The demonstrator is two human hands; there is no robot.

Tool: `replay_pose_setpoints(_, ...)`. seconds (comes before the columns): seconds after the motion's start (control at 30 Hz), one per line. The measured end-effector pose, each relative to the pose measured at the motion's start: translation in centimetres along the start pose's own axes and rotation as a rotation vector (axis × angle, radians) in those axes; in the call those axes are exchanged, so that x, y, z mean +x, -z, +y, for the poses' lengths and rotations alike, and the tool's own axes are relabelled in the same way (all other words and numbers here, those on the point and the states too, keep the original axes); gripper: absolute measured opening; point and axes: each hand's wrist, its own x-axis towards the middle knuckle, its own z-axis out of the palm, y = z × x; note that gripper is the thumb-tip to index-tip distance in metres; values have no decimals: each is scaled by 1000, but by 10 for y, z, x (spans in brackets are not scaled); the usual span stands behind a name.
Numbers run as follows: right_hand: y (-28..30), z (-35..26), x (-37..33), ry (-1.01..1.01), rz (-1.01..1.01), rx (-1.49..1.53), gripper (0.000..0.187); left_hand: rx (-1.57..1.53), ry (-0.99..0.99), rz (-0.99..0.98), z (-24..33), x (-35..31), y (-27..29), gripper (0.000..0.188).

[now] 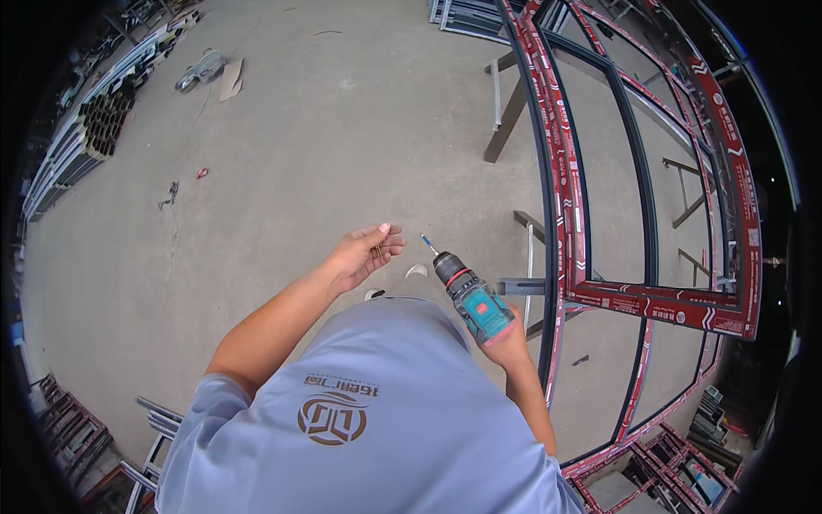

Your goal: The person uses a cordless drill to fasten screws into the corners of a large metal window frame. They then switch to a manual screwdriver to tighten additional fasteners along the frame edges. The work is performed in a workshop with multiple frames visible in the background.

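My right hand (507, 344) is wrapped round the handle of a teal and black cordless drill (482, 310). A slim bit (428, 243) sticks out of its chuck, pointing up and to the left, touching nothing. Just left of the bit, my left hand (366, 254) is raised with curled fingers. Between them show small brass-coloured pieces (378, 251) that look like screws; most of them are hidden. Right of the drill stands a large window frame (561, 171), dark with red protective film, apart from both hands.
Under the frame are brown and grey stand legs (507, 120). Bundled profiles (77, 146) lie at the far left, with a cardboard piece (231, 80) on the concrete floor (282, 163). More red-filmed frames (676, 467) lie at the lower right; grey profiles (158, 420) are behind me on the left.
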Motion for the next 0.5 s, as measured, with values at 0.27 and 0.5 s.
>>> replay_pose_setpoints(0.27, 19, -17, 127, 234, -146, -8, 19, -92, -83, 10, 76, 34, 11, 27)
replay_pose_setpoints(0.5, 59, -9, 257, 214, -195, 39, 21, -199, -128, 42, 153, 125, -29, 28)
